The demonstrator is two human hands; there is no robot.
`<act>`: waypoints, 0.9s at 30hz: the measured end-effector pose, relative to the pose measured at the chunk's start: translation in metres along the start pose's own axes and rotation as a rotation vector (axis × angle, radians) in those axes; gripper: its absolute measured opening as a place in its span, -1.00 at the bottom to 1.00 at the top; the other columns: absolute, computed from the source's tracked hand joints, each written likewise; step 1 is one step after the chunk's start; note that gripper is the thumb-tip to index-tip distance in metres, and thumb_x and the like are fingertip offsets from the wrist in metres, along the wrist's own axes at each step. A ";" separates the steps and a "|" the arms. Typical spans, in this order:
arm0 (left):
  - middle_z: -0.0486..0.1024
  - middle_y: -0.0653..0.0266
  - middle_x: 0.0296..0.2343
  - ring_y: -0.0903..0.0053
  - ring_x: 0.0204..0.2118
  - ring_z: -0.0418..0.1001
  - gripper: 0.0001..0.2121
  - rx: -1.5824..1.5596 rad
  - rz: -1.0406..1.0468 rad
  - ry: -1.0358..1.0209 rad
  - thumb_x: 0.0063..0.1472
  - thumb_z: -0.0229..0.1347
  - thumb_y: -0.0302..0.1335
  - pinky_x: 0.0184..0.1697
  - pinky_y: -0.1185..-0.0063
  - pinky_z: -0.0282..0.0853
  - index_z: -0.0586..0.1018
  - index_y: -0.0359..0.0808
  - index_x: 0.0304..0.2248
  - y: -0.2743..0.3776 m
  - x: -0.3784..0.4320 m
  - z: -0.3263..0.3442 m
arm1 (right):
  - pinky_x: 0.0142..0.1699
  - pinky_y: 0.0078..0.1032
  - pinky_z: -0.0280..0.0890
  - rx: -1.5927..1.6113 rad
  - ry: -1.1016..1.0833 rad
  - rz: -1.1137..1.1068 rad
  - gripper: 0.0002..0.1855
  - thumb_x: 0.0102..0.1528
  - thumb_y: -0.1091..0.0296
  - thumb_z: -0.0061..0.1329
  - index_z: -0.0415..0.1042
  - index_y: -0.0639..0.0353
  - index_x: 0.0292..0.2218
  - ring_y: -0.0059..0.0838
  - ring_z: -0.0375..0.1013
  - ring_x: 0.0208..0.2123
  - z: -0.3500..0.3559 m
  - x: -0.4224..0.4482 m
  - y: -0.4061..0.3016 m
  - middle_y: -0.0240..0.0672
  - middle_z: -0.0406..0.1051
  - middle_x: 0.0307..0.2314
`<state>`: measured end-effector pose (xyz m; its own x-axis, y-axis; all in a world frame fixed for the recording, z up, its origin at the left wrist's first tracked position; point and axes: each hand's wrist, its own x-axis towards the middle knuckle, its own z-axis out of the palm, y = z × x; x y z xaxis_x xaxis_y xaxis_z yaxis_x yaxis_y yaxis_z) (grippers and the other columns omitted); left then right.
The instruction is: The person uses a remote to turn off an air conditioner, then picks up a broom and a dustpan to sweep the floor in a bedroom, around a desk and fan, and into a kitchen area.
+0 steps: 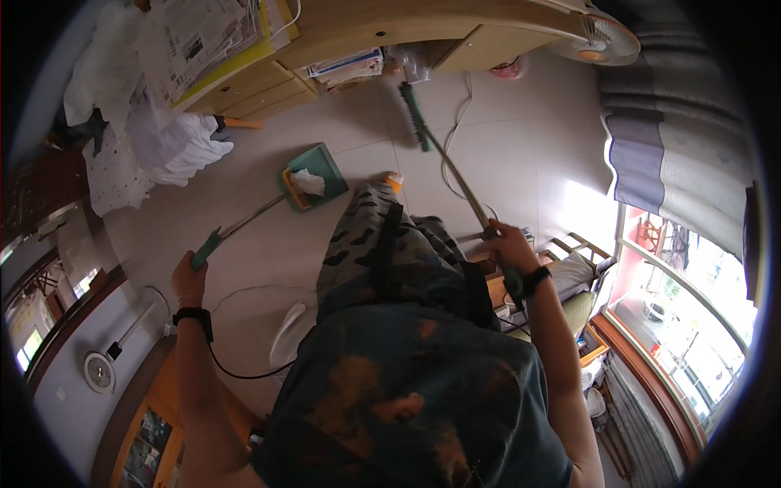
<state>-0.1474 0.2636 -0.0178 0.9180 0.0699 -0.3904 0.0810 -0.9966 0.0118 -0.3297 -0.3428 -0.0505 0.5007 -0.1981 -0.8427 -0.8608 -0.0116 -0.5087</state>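
My left hand grips the green handle of a long-handled dustpan. The green pan lies on the tiled floor left of my feet, with a crumpled white tissue and a yellow-orange comb edge in it. My right hand is closed round the long pole of a broom. Its green bristled head is at the floor near the wooden desk, ahead and to the right of the dustpan. The head looks slightly blurred.
A wooden desk with papers spans the far side. White cloths hang at the left. A white cable runs across the floor beside the broom. An electric fan stands top right, near a grey curtain. Low furniture is at my right.
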 end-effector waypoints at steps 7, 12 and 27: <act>0.43 0.05 -0.52 0.20 -0.47 0.40 -0.73 0.011 0.102 0.097 -0.01 0.06 -0.34 -0.43 0.39 0.28 0.44 -0.37 -0.36 -0.003 0.010 0.009 | -0.57 -0.40 0.30 -0.273 -0.010 -0.086 -0.79 -0.19 0.51 -0.13 0.29 0.40 -0.42 -0.26 0.41 -0.64 0.068 0.049 0.008 -0.07 0.35 -0.66; 0.44 0.01 -0.41 0.16 -0.37 0.41 -0.71 -0.049 0.085 0.100 0.00 0.03 -0.34 -0.36 0.39 0.30 0.46 -0.36 -0.30 -0.047 0.031 0.035 | -0.31 -0.44 0.30 -0.369 -0.106 -0.199 -0.61 -0.19 0.32 -0.05 0.33 0.32 -0.29 -0.08 0.41 -0.44 0.148 0.011 0.038 0.00 0.40 -0.51; 0.45 0.02 -0.52 0.12 -0.44 0.40 -0.72 -0.042 0.224 0.206 -0.01 0.08 -0.31 -0.39 0.36 0.29 0.47 -0.40 -0.41 -0.036 0.018 0.037 | -0.40 -0.41 0.30 -0.306 0.135 -0.092 -0.67 -0.18 0.37 -0.11 0.37 0.26 -0.30 -0.25 0.41 -0.46 0.164 -0.053 0.099 -0.11 0.40 -0.53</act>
<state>-0.1485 0.2993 -0.0591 0.9739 -0.1401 -0.1788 -0.1204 -0.9859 0.1164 -0.4262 -0.1729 -0.0849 0.5787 -0.3105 -0.7542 -0.8102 -0.3253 -0.4877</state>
